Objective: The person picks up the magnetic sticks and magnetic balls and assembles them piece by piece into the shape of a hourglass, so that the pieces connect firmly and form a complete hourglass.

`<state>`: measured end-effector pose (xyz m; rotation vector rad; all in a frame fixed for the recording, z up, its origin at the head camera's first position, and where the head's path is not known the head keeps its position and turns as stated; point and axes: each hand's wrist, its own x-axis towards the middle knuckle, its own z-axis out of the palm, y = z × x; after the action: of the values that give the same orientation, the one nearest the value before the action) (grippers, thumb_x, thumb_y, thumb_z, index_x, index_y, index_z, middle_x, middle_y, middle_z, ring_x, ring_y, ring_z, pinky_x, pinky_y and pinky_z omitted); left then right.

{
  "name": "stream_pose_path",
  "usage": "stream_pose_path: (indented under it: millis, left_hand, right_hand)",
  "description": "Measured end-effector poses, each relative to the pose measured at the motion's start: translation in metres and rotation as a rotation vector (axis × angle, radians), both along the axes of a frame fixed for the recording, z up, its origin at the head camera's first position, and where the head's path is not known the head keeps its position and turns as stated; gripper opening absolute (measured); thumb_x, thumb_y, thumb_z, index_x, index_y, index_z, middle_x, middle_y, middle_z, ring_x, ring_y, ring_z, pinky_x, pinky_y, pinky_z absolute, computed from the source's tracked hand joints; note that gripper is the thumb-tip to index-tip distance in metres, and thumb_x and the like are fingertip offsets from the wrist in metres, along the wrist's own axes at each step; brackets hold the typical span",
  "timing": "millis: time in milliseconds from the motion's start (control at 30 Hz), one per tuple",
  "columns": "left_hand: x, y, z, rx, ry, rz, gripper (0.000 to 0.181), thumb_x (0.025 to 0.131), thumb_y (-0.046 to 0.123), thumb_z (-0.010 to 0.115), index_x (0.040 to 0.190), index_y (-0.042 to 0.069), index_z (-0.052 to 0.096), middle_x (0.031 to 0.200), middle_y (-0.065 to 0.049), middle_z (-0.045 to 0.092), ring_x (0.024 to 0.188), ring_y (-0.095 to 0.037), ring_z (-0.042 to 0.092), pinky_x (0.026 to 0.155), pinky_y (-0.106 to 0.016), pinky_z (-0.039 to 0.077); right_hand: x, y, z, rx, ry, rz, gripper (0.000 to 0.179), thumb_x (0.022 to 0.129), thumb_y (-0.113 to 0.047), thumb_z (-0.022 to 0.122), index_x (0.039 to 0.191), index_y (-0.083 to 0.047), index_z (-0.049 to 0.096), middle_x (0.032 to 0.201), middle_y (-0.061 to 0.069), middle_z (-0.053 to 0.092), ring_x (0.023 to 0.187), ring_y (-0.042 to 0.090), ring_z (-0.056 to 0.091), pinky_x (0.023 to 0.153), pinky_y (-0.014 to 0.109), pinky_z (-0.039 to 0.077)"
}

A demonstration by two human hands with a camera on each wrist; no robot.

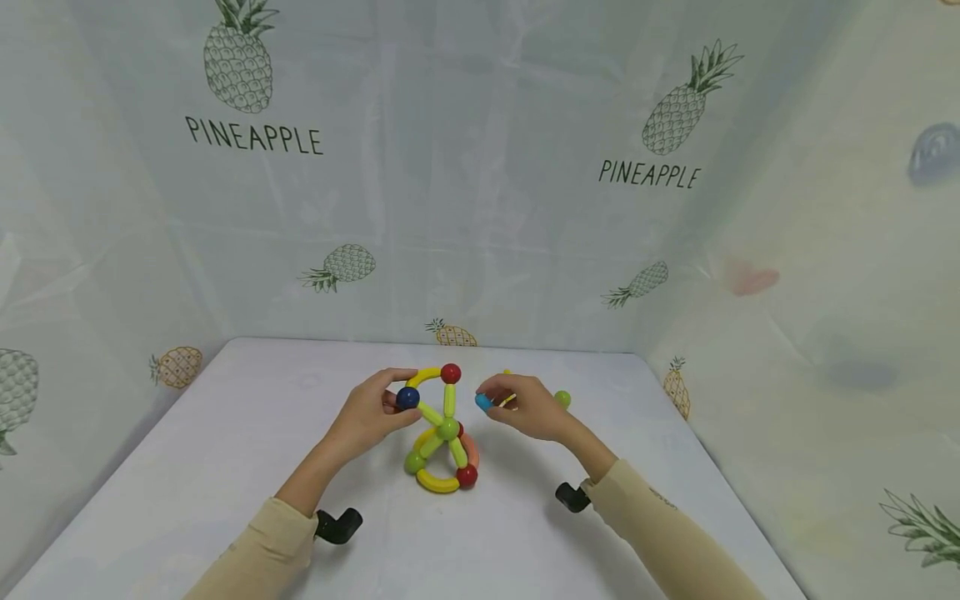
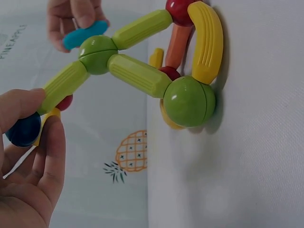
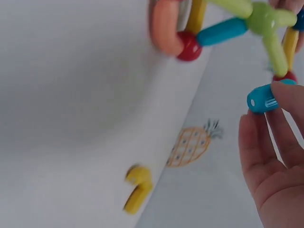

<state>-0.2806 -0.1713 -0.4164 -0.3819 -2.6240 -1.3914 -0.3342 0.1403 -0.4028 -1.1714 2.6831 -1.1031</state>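
Note:
A magnetic stick-and-ball structure [image 1: 447, 429] stands on the table, with straight light green rods meeting at a green ball [image 2: 98, 54]. Its lower ring has yellow and orange curved rods, red balls and a green ball [image 2: 189, 102]. At the upper left, my left hand [image 1: 372, 410] grips the light green rod [image 2: 64, 87] beside a dark blue ball [image 1: 408, 397]. A yellow curved rod [image 1: 426, 375] arches from there to a red ball [image 1: 451, 373]. My right hand [image 1: 531, 407] pinches a short blue rod [image 3: 262, 99] between thumb and fingers, apart from the structure in the head view.
Behind the right hand, a loose green ball [image 1: 562, 399] sits on the table. A yellow piece [image 3: 139, 185] lies near the table's far edge. Pineapple-printed cloth [image 1: 465, 208] hangs around the table [image 1: 187, 475]. Black wrist mounts [image 1: 339, 527] stick out from both sleeves.

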Motion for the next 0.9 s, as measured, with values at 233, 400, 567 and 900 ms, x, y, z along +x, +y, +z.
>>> stream_pose_path:
  millis: [233, 400, 567, 900]
  left_hand:
    - [0.000, 0.000, 0.001, 0.009, -0.003, -0.010, 0.069, 0.089, 0.018, 0.089, 0.150, 0.018, 0.057, 0.120, -0.006, 0.067, 0.089, -0.018, 0.065, 0.077, -0.028, 0.061]
    - [0.000, -0.001, 0.001, 0.023, -0.010, -0.018, 0.069, 0.089, 0.018, 0.088, 0.150, 0.018, 0.057, 0.121, -0.006, 0.067, 0.090, -0.018, 0.066, 0.078, -0.028, 0.061]
    - [0.000, -0.002, 0.001, 0.023, -0.011, -0.022, 0.069, 0.089, 0.019, 0.088, 0.151, 0.018, 0.057, 0.122, -0.006, 0.067, 0.090, -0.018, 0.066, 0.078, -0.029, 0.061]
    - [-0.001, -0.005, -0.002, 0.020, -0.007, -0.022, 0.068, 0.090, 0.021, 0.088, 0.150, 0.018, 0.057, 0.122, -0.006, 0.067, 0.090, -0.018, 0.066, 0.076, -0.029, 0.060]
  right_hand:
    - [0.018, -0.026, 0.004, -0.109, -0.054, -0.006, 0.032, 0.098, -0.010, 0.078, 0.128, -0.015, 0.069, 0.117, -0.003, 0.072, 0.105, 0.013, 0.072, 0.093, 0.028, 0.060]
    - [0.021, -0.037, 0.003, -0.165, -0.040, -0.006, 0.032, 0.097, -0.008, 0.079, 0.127, -0.014, 0.069, 0.114, -0.002, 0.074, 0.105, 0.015, 0.073, 0.092, 0.029, 0.061]
    - [0.020, -0.046, 0.000, -0.193, -0.015, -0.004, 0.033, 0.096, -0.006, 0.079, 0.126, -0.013, 0.068, 0.115, 0.000, 0.073, 0.105, 0.017, 0.073, 0.091, 0.028, 0.061]
    - [0.020, -0.054, -0.006, -0.215, -0.044, 0.000, 0.030, 0.096, -0.005, 0.078, 0.123, -0.012, 0.066, 0.112, 0.000, 0.072, 0.101, 0.015, 0.072, 0.089, 0.028, 0.061]
